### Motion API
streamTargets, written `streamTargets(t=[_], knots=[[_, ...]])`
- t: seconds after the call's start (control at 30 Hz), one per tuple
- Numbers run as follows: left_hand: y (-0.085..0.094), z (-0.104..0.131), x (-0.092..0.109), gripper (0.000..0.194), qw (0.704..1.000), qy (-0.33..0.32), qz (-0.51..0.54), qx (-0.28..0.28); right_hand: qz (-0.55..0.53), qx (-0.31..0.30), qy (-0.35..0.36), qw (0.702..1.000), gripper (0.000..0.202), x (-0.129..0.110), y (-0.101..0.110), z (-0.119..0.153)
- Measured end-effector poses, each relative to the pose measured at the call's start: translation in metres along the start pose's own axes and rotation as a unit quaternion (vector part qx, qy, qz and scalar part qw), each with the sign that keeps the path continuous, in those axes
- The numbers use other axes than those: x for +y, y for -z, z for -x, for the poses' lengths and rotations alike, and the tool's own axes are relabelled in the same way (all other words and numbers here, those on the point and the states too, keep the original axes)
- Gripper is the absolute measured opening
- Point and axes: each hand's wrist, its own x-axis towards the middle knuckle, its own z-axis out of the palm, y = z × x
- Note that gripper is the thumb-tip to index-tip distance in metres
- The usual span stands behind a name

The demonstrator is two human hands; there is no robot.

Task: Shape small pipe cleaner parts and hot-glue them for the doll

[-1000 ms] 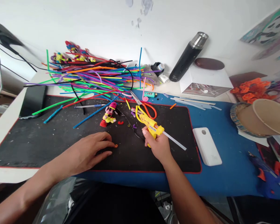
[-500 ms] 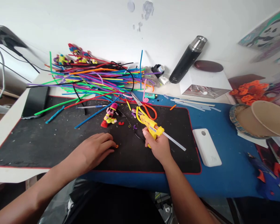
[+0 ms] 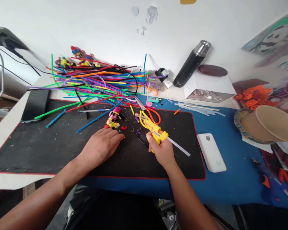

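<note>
My right hand (image 3: pixel 162 148) grips the handle of a yellow hot glue gun (image 3: pixel 153 127), with a clear glue stick (image 3: pixel 180 147) poking out of its back end. My left hand (image 3: pixel 104 143) is over the black mat, fingers together and thumb hidden. A bit of a small orange ring (image 3: pixel 124 137) shows at its fingertips. Just beyond those fingers lies a little pipe-cleaner figure (image 3: pixel 113 118) with a pink top and yellow body; its red base is partly covered. A small red curved piece (image 3: pixel 124 127) and a purple scrap (image 3: pixel 138 131) lie between the hands.
Orange-and-yellow-handled scissors (image 3: pixel 153 115) lie beyond the glue gun. Many coloured pipe cleaners (image 3: pixel 98 80) are heaped along the wall. A phone (image 3: pixel 36 105) lies left, a white power bank (image 3: pixel 211 152) right. A black flask (image 3: pixel 192 64) leans by a white box (image 3: pixel 210 84).
My left hand has moved forward and slightly right, nearer the figure. The orange ring has left its spot on the mat and is at the fingertips. My right hand still holds the glue gun.
</note>
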Motion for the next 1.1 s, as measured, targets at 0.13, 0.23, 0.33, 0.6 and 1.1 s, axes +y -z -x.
streamTargets(t=[0.13, 0.23, 0.33, 0.6, 1.1], knots=[[0.002, 0.001, -0.003, 0.031, 1.0, 0.018, 0.023, 0.008, 0.007, -0.004, 0.006, 1.0, 0.034, 0.0, 0.001, 0.0], [0.005, 0.003, -0.005, 0.029, 0.998, 0.043, 0.034, 0.007, 0.01, -0.007, 0.004, 1.0, 0.036, 0.001, 0.001, 0.0], [0.009, 0.002, -0.006, 0.028, 0.998, 0.047, 0.034, 0.021, 0.013, -0.008, 0.008, 1.0, 0.035, 0.002, 0.001, 0.0], [0.012, -0.029, 0.001, 0.029, 0.999, 0.01, -0.036, 0.008, 0.0, -0.015, 0.005, 1.0, 0.032, 0.003, 0.001, 0.0], [0.0, -0.058, 0.018, 0.015, 0.987, -0.062, -0.15, 0.007, 0.026, -0.016, 0.005, 1.0, 0.033, -0.003, -0.001, 0.001]])
